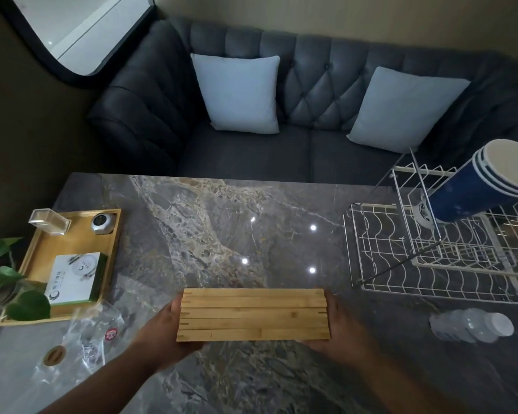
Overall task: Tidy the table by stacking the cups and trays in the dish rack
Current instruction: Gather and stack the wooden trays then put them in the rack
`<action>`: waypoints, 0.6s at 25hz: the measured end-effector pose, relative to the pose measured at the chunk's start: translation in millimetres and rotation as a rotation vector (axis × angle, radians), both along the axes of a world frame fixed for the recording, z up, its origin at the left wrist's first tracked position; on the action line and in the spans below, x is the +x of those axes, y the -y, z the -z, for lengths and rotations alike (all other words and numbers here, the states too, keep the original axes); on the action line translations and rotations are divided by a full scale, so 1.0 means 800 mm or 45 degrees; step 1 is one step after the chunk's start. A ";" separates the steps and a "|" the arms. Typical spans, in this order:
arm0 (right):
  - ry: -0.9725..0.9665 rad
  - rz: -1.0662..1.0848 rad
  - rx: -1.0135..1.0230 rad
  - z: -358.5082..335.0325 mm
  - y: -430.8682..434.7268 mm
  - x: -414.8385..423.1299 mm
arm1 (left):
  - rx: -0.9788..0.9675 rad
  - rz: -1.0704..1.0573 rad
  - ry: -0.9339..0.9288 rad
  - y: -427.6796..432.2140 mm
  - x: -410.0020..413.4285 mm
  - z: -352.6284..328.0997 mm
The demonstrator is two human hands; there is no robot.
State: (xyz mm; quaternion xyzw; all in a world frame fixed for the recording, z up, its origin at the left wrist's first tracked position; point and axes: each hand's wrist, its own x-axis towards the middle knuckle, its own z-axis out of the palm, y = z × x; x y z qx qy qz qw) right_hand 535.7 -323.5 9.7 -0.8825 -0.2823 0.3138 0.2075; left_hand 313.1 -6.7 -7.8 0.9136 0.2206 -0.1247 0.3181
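While both hands grip it from opposite ends, a stack of bamboo trays [253, 314] stands at 6 o'clock of the marble table [210, 222], near the front edge, its long edges facing the camera; about five layered rims show. Whether the stack rests on the tabletop or is lifted just clear cannot be told.

Left hand [162, 333]: closed around the stack's left end, fingers hidden behind the wood.
Right hand [346, 327]: closed around the stack's right end, thumb on the near side.

White wire dish rack [431, 264]: at 3 o'clock, well apart from the stack, its slotted lower tier bare.
Nested blue paper cups [476, 189]: about three, tipped on their side over the rack's upright section at 2 o'clock, open mouths facing up and right.
Clear plastic water bottle [473, 324]: lying on its side at 4 o'clock, just in front of the rack.
Larger bamboo serving tray [33, 255]: at 9 o'clock, flat on the table. Contents: a clear acrylic box [50, 222] at its far corner, a small round silver clock-like object [103, 224] beside it, a white and green box [72, 277] nearer.
Green plant leaves [12, 294]: overlapping that tray's left edge.
Crumpled clear plastic wrap [84, 333]: at 7 o'clock, near the left hand.
Grey tufted sofa [311, 94] with two pale cushions [240, 92]: at 12 o'clock beyond the table.
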 end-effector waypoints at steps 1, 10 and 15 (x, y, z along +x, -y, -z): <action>-0.010 -0.024 0.000 -0.004 0.001 0.002 | -0.036 -0.003 -0.005 -0.003 0.001 -0.003; 0.433 -0.497 -0.135 -0.058 -0.019 0.006 | -0.120 -0.072 0.042 -0.004 0.011 -0.018; 0.552 -0.652 -0.345 -0.066 -0.105 -0.038 | -0.169 -0.074 0.038 -0.006 0.011 -0.018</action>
